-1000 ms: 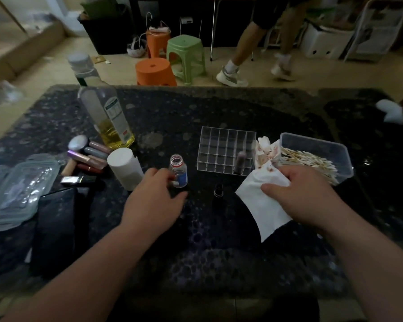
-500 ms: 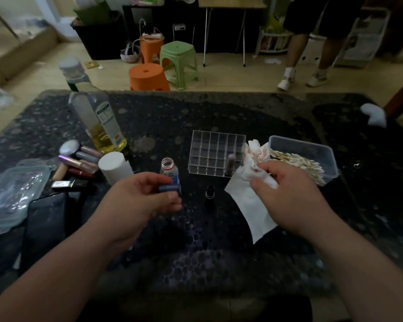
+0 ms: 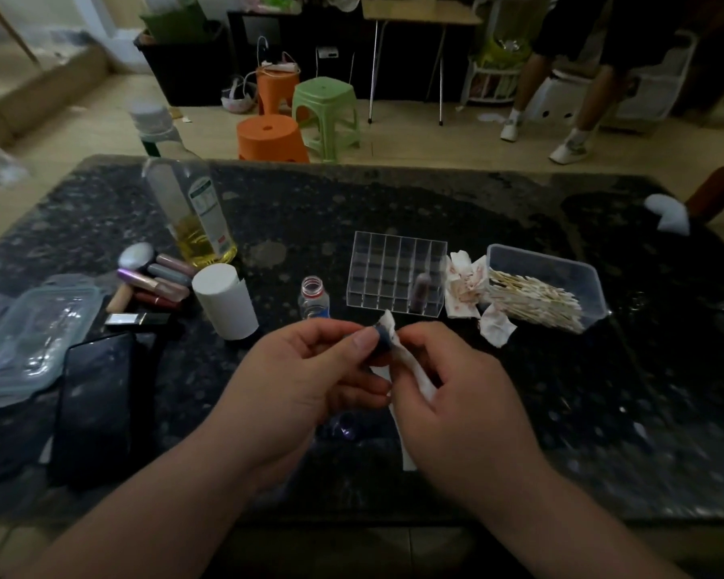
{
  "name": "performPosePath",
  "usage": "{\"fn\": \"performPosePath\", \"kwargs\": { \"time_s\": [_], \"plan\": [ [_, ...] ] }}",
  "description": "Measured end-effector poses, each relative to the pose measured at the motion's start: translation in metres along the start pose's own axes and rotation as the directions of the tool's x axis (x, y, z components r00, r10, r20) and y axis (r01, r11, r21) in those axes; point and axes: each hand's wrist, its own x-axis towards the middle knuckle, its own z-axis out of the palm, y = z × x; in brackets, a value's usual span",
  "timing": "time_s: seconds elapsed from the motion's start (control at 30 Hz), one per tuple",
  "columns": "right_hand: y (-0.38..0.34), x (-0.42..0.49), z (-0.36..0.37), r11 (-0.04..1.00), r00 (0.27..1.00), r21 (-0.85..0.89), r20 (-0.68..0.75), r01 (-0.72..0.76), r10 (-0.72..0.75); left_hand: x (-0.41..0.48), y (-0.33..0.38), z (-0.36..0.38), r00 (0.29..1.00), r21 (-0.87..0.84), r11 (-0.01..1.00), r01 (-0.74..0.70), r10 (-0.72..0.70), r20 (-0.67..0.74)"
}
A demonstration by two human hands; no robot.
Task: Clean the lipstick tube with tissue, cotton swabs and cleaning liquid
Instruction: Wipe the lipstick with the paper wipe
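Dark stone surface [image 3: 393,202]. Left hand [image 3: 306,369] pinches the small dark lipstick tube [image 3: 382,342] in curled fingertips, mid-air at centre. Right hand [image 3: 460,390] grips the tissue [image 3: 405,449], pressed on the tube's end.

Risks: a fingertip hold on a tiny tube means a hard wipe could pop it loose. The open small bottle [image 3: 313,296] at 12 o'clock sits just past the knuckles, and a forward nudge would tip it.

Around: phone [image 3: 97,403] at 9, oil bottle [image 3: 193,219] at 11, clear organiser [image 3: 393,261] at 12, swab tub [image 3: 561,265] at 2, stained tissues [image 3: 462,286] between those two.
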Motion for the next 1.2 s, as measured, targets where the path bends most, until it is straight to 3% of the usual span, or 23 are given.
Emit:
{"fn": "performPosePath", "kwargs": {
  "time_s": [0.17, 0.37, 0.47, 0.57, 0.67, 0.73, 0.8, 0.87, 0.93, 1.0, 1.03, 1.07, 1.1, 1.17, 1.2],
  "plan": [
    [-0.005, -0.002, 0.003, 0.995, 0.997, 0.071, -0.047, 0.072, -0.068, 0.001, 0.004, -0.004, 0.999, -0.016, 0.999, 0.034, -0.034, 0.018],
    [-0.003, 0.002, -0.006, 0.966, 0.993, 0.245, 0.056, 0.088, -0.105, -0.003, 0.013, -0.015, 0.979, -0.065, 0.985, 0.163, -0.153, 0.131],
    [0.003, 0.003, -0.011, 0.957, 0.973, 0.195, 0.043, 0.215, -0.228, -0.007, 0.02, -0.023, 0.95, -0.065, 0.97, 0.236, -0.216, 0.226],
    [0.002, 0.004, -0.011, 0.952, 0.96, 0.207, 0.118, 0.226, -0.254, -0.011, 0.02, -0.025, 0.947, -0.07, 0.973, 0.219, -0.195, 0.257],
    [-0.005, 0.003, -0.009, 0.933, 0.964, 0.336, 0.175, 0.13, -0.198, -0.014, 0.015, -0.019, 0.981, -0.097, 0.99, 0.102, -0.084, 0.177],
    [-0.009, 0.003, -0.009, 0.878, 0.973, 0.477, 0.214, -0.027, -0.086, -0.017, 0.011, -0.016, 0.993, -0.1, 0.995, 0.004, 0.007, 0.114],
    [-0.012, 0.003, -0.011, 0.775, 0.952, 0.593, 0.303, -0.219, 0.037, -0.02, 0.008, -0.015, 0.991, 0.01, 0.992, -0.122, 0.121, 0.062],
    [-0.013, 0.002, -0.013, 0.565, 0.878, 0.691, 0.457, -0.452, 0.144, -0.021, 0.006, -0.018, 0.945, 0.322, 0.89, -0.323, 0.325, 0.05],
    [-0.014, 0.001, -0.013, 0.332, 0.802, 0.732, 0.567, -0.595, 0.189, -0.021, 0.005, -0.023, 0.83, 0.572, 0.625, -0.53, 0.521, 0.2],
    [-0.017, -0.001, -0.011, 0.258, 0.783, 0.74, 0.578, -0.621, 0.229, -0.019, 0.002, -0.029, 0.725, 0.664, 0.389, -0.638, 0.594, 0.348],
    [-0.019, -0.002, -0.012, 0.311, 0.796, 0.733, 0.55, -0.605, 0.252, -0.019, 0.002, -0.031, 0.714, 0.692, 0.337, -0.638, 0.595, 0.369],
    [-0.02, -0.003, -0.013, 0.431, 0.825, 0.704, 0.496, -0.565, 0.271, -0.021, 0.005, -0.03, 0.752, 0.705, 0.376, -0.601, 0.565, 0.341],
    [-0.02, -0.005, -0.015, 0.584, 0.867, 0.646, 0.423, -0.492, 0.262, -0.022, 0.009, -0.029, 0.833, 0.669, 0.527, -0.524, 0.478, 0.277],
    [-0.02, -0.007, -0.017, 0.807, 0.953, 0.526, 0.266, -0.269, 0.144, -0.022, 0.016, -0.029, 0.966, 0.433, 0.872, -0.229, 0.15, 0.21],
    [-0.019, -0.008, -0.017, 0.861, 0.979, 0.491, 0.199, -0.134, 0.039, -0.02, 0.018, -0.031, 0.968, 0.294, 0.953, -0.073, -0.003, 0.249]
  ]
}}
